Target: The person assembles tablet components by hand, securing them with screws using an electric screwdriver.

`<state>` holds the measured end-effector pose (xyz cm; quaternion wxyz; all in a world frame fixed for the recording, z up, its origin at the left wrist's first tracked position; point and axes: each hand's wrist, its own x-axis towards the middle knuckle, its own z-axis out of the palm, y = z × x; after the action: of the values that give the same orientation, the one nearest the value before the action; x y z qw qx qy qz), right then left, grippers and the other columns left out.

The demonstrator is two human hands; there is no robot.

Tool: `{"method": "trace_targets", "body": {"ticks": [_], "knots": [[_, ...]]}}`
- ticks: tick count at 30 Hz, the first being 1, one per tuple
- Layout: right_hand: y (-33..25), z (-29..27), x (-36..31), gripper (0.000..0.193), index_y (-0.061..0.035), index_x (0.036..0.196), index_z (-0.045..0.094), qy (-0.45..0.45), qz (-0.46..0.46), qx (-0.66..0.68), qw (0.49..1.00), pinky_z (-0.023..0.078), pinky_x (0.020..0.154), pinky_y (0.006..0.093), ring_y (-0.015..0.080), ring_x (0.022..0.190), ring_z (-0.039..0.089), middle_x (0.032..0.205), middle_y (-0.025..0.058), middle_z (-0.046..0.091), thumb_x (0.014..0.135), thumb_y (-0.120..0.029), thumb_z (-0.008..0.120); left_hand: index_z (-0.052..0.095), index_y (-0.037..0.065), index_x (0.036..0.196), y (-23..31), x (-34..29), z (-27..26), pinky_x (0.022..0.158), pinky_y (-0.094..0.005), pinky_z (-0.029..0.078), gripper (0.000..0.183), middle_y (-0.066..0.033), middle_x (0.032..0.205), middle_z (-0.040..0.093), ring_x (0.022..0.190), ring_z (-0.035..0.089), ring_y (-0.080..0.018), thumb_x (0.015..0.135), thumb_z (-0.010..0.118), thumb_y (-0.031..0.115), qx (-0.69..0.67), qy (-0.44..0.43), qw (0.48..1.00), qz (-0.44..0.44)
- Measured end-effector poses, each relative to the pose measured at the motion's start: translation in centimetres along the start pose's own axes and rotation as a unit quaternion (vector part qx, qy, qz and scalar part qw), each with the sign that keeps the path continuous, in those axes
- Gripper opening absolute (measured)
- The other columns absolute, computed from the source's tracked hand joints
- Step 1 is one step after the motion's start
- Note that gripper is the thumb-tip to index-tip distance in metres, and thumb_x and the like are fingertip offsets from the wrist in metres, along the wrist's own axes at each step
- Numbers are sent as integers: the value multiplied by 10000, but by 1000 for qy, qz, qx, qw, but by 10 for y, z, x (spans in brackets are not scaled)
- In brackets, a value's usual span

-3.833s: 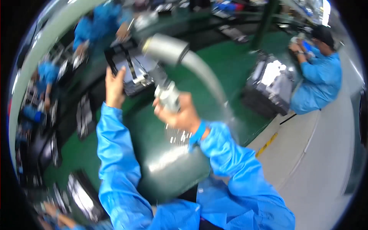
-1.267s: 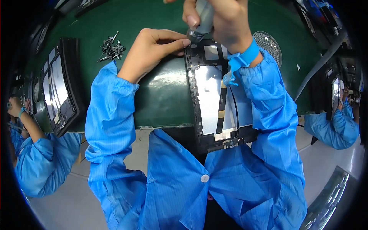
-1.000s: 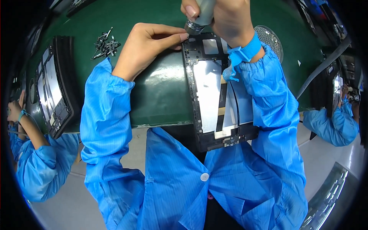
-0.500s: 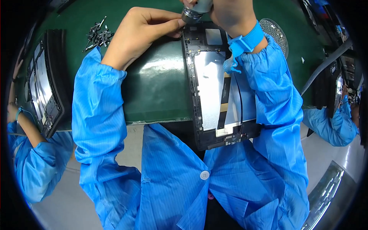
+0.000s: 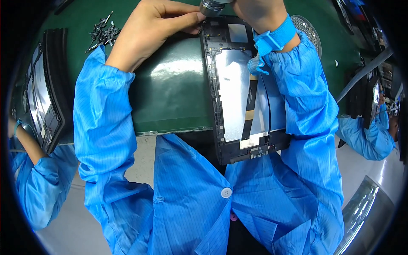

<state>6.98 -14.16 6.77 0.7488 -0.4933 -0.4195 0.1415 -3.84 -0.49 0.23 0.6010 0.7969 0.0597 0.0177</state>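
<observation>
Head cam: blk-framed panel [image 5: 233, 97] flat on grn table [image 5: 170, 106], near end past table edge.
L hand [image 5: 146, 32]: thumb + fingers close tog. at panel's far L corner; can't tell if clamped on it.
R hand [image 5: 261, 19]: over panel's far end, next to metal-ended tool [image 5: 211, 7]; fingers out of view, grip can't tell.
Blk parts pile [image 5: 103, 34]: just L of L hand.
Round dish [image 5: 309, 35]: R of blue wrist strap [image 5: 277, 38].
</observation>
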Motion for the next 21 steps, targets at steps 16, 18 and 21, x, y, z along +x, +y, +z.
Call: {"method": "trace_targets", "body": {"ticks": [16,18,21], "knots": [[-3,5,2,307,12,656,667,-8,-3,-89,996,396,389,248,88,403,523,512,36,591,901,-170,636,690,-69,1153,5,0,-5,893,-270,543,287,-138,985,726,923,709,-178,971,623,142,45,-37,998,-6],[3,4,4,308,13,653,653,2,4,-71,997,402,389,254,91,407,533,509,38,588,903,-165,629,685,-75,1161,14,-1,1,884,-277,548,293,-137,987,726,918,708,-182,972,620,139,34,-15,999,18],[0,4,3,296,12,662,642,25,27,-41,998,407,391,259,94,412,540,518,40,592,909,-150,626,707,-60,1142,13,1,5,800,-253,562,265,-125,924,739,843,709,-155,938,677,106,-6,7,1000,28]]}}
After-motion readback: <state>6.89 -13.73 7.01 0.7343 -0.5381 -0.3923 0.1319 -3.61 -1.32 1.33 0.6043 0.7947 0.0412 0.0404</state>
